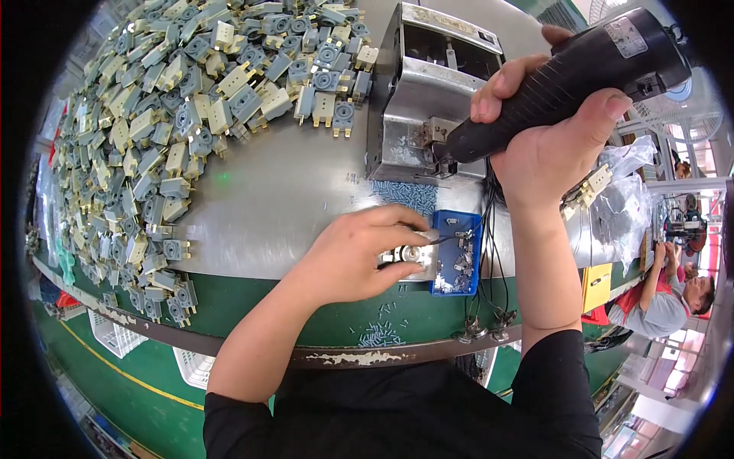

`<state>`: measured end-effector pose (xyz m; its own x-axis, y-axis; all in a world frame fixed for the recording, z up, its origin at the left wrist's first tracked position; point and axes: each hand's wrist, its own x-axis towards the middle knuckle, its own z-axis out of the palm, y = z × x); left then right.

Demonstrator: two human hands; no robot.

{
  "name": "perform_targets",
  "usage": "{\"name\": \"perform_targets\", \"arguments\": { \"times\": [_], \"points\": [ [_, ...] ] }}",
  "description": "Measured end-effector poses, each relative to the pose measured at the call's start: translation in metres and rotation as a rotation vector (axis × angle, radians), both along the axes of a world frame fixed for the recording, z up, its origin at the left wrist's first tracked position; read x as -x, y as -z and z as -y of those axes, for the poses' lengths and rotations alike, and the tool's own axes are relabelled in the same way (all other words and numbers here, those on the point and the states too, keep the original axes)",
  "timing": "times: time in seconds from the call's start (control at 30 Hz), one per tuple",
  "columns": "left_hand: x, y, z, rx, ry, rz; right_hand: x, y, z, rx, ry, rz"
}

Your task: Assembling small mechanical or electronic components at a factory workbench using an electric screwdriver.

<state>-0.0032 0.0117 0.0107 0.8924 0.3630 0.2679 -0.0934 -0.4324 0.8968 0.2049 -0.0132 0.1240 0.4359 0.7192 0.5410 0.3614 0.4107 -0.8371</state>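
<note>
My right hand (547, 157) is wrapped round a black electric screwdriver (547, 92), held slanting with its narrow end down at the front of a metal screw feeder (420, 84). My left hand (352, 249) curls its thumb and fingers about a small pale part with a round centre (411, 253), low over the table; the fingers partly hide it. Just right of that part sits a blue tray (477, 268) holding small metal pieces. Loose screws (405, 196) lie heaped between the feeder and my left hand.
A large heap of grey and cream plug-like parts (176, 115) covers the table's left side. More screws (378, 334) lie near the front edge. Black cables (493, 252) run down right of the tray. A yellow box (596, 287) and another person (661, 302) are at the right.
</note>
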Motion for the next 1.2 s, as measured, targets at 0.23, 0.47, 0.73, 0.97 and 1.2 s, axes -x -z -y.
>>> {"name": "perform_targets", "arguments": {
  "times": [0.23, 0.47, 0.73, 0.97, 1.2],
  "points": [
    [0.002, 0.003, 0.003, -0.012, -0.01, -0.009, 0.002, 0.007, 0.007, -0.014, -0.061, -0.144],
    [0.004, 0.009, 0.003, -0.043, -0.033, 0.012, 0.02, -0.001, 0.041, 0.06, -0.273, -0.29],
    [0.007, 0.011, 0.002, -0.033, -0.053, -0.003, 0.047, 0.016, 0.059, 0.09, -0.149, -0.178],
    [0.007, 0.013, 0.005, -0.08, -0.066, -0.024, 0.058, 0.032, 0.052, -0.031, -0.421, -0.208],
    [0.006, 0.016, 0.007, -0.079, -0.092, 0.0, 0.059, 0.034, 0.053, 0.004, -0.435, -0.213]
  ]
}}
